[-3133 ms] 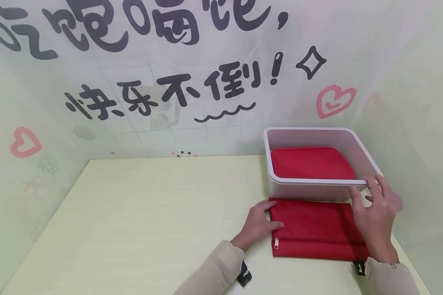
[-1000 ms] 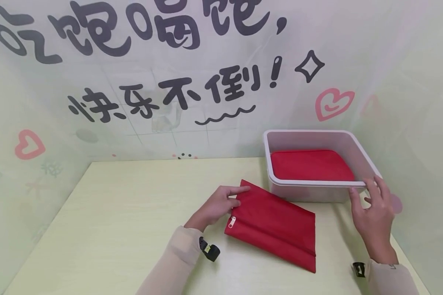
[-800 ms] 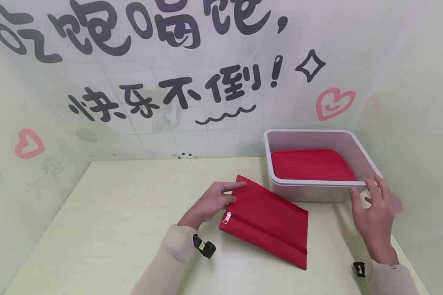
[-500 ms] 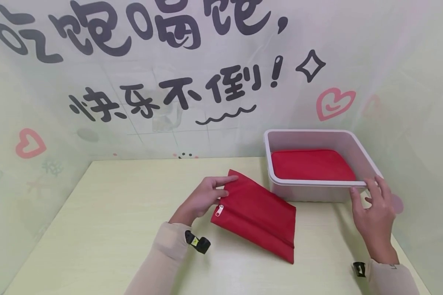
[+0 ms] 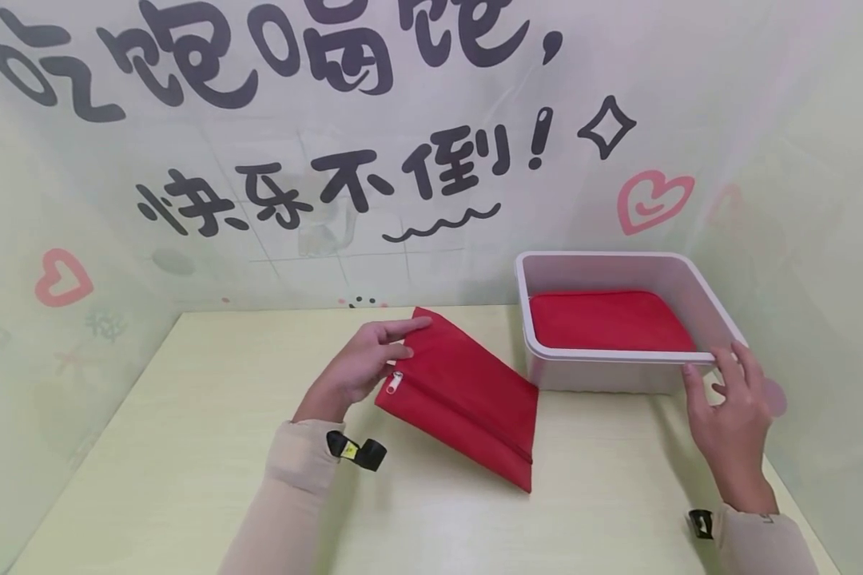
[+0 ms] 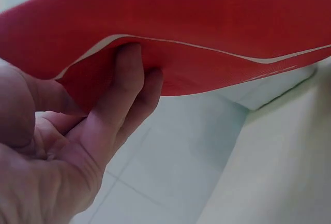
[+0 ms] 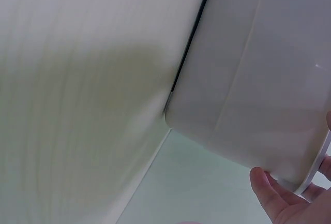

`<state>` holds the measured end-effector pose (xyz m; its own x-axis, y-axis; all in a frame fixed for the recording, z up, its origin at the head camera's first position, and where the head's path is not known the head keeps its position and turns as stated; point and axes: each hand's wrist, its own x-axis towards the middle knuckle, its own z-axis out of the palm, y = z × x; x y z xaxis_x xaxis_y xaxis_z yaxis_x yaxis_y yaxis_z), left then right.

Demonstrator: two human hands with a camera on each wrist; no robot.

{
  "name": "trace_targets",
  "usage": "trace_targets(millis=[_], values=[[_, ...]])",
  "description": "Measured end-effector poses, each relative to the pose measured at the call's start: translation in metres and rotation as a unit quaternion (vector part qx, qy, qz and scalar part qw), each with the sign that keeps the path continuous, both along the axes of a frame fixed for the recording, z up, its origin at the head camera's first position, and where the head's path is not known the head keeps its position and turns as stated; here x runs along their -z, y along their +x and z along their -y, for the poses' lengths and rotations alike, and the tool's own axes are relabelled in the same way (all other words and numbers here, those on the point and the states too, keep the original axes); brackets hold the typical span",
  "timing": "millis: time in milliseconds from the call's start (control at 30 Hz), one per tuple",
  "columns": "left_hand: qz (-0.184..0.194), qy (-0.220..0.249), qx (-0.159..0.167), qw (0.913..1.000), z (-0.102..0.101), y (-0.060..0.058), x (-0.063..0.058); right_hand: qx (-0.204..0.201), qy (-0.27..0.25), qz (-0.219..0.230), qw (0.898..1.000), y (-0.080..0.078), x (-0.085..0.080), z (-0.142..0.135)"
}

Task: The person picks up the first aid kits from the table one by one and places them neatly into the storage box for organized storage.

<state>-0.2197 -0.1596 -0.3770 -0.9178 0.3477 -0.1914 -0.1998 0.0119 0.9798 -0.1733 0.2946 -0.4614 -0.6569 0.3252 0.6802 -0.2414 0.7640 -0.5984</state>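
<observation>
My left hand (image 5: 355, 363) pinches a flat red zip pouch (image 5: 467, 391) by its left edge, near the white zip pull (image 5: 395, 382). That edge is raised and the pouch slants down to the right. The left wrist view shows the thumb and fingers at the underside of the pouch (image 6: 217, 14). My right hand (image 5: 732, 419) grips the front right corner of a white plastic bin (image 5: 604, 374), with fingers over the rim and thumb outside it. Another red pouch (image 5: 611, 319) lies inside the bin. In the right wrist view the bin's outer wall (image 7: 243, 74) shows beside the fingers.
The pale wooden table (image 5: 208, 447) meets a white printed backdrop (image 5: 403, 271) at its back edge. The bin stands at the back right, close to the side sheet (image 5: 827, 335). A black camera strap (image 5: 359, 451) sits on the left wrist.
My left hand has drawn the zip pouch from in front of the bin toward the left and raised its left edge, tilting it. The right hand stays at the bin's corner.
</observation>
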Motion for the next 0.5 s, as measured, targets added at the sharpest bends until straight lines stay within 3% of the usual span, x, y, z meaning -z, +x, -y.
trace_targets(millis=[500], values=[[-0.02,0.027,-0.034,0.9989,0.033,-0.005,-0.042,-0.002,0.008,0.002,1.0,0.0,0.0,0.0]])
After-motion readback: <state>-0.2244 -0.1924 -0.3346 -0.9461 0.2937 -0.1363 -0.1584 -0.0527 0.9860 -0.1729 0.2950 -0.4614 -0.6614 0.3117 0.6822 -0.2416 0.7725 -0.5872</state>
